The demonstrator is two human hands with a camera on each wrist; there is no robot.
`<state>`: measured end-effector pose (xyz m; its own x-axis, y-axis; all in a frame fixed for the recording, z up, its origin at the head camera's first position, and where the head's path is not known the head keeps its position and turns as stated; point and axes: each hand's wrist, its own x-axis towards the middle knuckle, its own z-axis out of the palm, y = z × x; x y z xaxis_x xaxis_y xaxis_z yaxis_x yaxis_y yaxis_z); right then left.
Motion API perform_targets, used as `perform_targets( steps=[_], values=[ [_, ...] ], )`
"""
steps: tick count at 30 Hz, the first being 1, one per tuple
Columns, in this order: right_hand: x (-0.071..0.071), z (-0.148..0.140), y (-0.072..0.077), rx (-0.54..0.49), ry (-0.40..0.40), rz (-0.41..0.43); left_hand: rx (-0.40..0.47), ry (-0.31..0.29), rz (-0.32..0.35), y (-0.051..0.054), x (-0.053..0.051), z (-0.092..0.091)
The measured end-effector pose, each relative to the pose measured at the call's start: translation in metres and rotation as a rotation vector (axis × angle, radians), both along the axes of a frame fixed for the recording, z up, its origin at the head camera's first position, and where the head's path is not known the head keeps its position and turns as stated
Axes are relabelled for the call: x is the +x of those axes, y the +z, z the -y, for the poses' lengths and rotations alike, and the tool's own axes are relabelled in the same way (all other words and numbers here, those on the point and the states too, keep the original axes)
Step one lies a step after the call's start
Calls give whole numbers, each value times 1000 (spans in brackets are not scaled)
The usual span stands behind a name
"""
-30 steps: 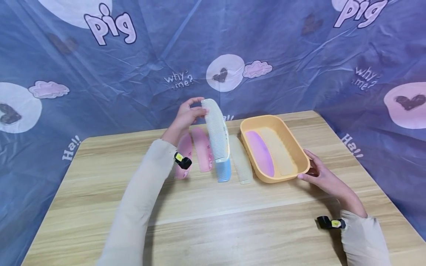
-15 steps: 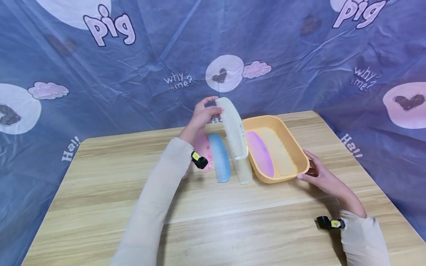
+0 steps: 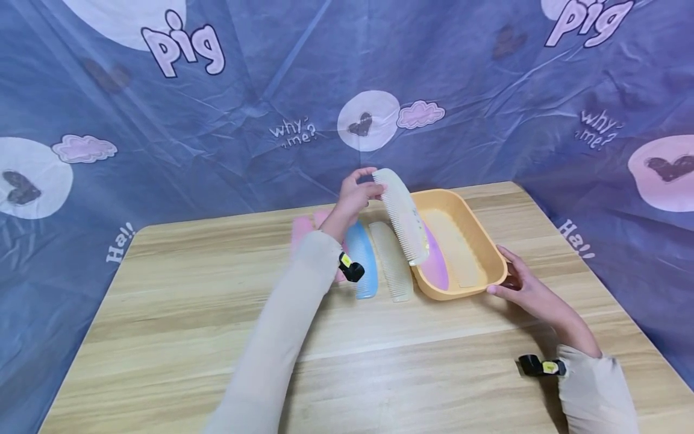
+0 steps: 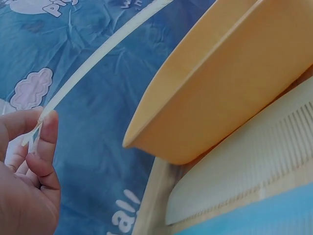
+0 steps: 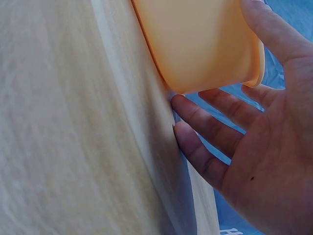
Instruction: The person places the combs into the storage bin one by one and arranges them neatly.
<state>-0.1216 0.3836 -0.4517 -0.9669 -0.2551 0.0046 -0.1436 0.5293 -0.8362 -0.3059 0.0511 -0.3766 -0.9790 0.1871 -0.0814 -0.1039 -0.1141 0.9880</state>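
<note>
Through my feed I saw a creased blue cloth hanging behind the bench and down both its sides, printed with pale circles, dark hearts, pink clouds and lettering like "pig". Soft light sheened the bench's pale, streaked wood grain, which ran mostly crosswise.

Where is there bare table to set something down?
Bare table lies left of the left sleeve, and between it and the right sleeve, in front of the tray. Crowded: the row of pink combs, blue comb and pale comb beside the tray. The left hand holds another comb.
</note>
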Motion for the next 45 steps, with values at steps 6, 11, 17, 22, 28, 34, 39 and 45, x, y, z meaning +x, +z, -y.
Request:
perform_targets(
  steps=[6,11,17,22,28,34,39,45],
  values=[
    [-1,2,0,-2,2,-13,11,-2,18,-3,1,-16],
    [-2,3,1,-9,5,-15,22,-31,36,-9,3,-28],
    [-1,3,1,-17,-1,-4,21,-48,31,-18,4,-36],
    [-2,2,1,-14,4,-3,-5,-55,27,-24,6,-39],
    [0,2,1,-13,0,-7,-53,-75,9,-29,8,-41],
    [1,3,2,-12,-3,-2,-125,-122,-28,-32,10,-40],
    [1,2,1,-19,3,1,-195,-163,-62,-32,11,-39],
    [1,3,1,-29,3,-5,-323,-198,-98,-30,10,-37]
  ],
)
